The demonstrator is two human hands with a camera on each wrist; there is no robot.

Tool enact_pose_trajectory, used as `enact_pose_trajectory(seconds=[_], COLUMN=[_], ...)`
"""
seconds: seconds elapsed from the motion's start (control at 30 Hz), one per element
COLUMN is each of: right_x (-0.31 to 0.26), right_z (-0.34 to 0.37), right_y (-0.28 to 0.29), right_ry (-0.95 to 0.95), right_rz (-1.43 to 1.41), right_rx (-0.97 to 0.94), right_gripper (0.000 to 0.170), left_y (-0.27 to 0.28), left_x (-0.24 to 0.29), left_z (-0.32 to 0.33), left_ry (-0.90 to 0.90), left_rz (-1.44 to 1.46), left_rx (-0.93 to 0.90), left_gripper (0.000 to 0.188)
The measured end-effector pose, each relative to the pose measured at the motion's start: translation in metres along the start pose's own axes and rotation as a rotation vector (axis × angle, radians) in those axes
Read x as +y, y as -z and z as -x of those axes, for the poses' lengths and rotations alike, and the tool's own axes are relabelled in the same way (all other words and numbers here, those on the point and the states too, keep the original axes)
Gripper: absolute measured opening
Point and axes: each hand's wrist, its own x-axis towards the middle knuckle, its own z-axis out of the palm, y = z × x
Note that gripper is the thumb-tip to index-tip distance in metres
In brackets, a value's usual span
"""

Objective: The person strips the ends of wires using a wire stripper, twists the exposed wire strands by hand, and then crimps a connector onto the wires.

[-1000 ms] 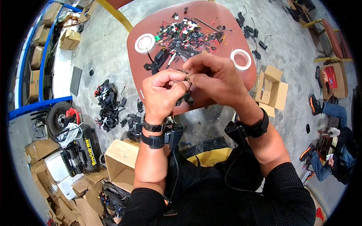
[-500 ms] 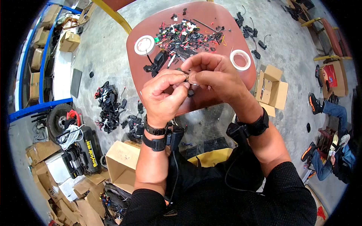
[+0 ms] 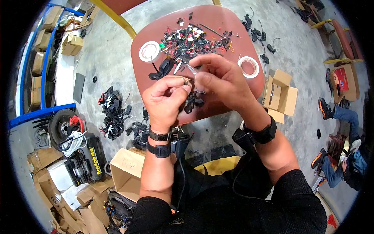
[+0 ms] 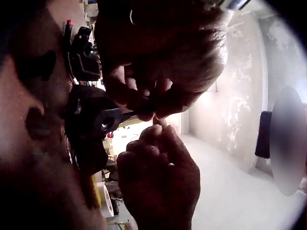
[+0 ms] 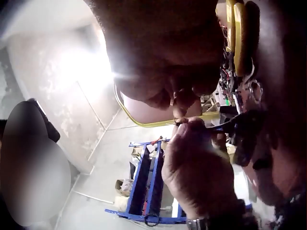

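In the head view my left hand pinches a thin wire between thumb and forefinger. That wire belongs to a black plastic part hanging below the fingers; its dark lead shows in the left wrist view. My right hand faces it from the right, thumb and forefinger curled together at the wire's end, its other fingers loosely bent. The fingertips of both hands come close together in the wrist views. A silver pointed tool shows beside the right fingers, over the table.
The reddish-brown table holds a pile of small connectors and wire bits, a left tape roll, a right tape roll and a black device. Cardboard box and black parts lie on the floor.
My hands have drawn slightly apart; the left hand moved a little left and the right fingertips shifted off it. The black part below the fingers shows more fully.
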Motion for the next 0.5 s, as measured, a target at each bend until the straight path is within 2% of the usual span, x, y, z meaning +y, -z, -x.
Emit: enact_pose_trajectory(seconds=[0.07,0.13,0.27,0.5], right_x=[0.002,-0.001,-0.005,0.006], right_z=[-0.001,-0.001,-0.007,-0.016], right_y=[0.0,-0.002,-0.001,0.002], right_ry=[0.205,0.371,0.55,0.712], right_rz=[0.187,0.421,0.711,0.819], right_rx=[-0.019,-0.003,-0.065,-0.043], right_gripper=[0.03,0.034,0.037,0.034], left_y=[0.008,0.009,0.01,0.017], left_x=[0.0,-0.001,-0.005,-0.008], left_z=[-0.002,-0.006,-0.01,-0.015], left_ry=[0.161,0.195,0.253,0.342], left_rz=[0.068,0.161,0.311,0.318], left_rx=[0.004,-0.015,-0.055,-0.118], left_gripper=[0.009,0.009,0.012,0.013])
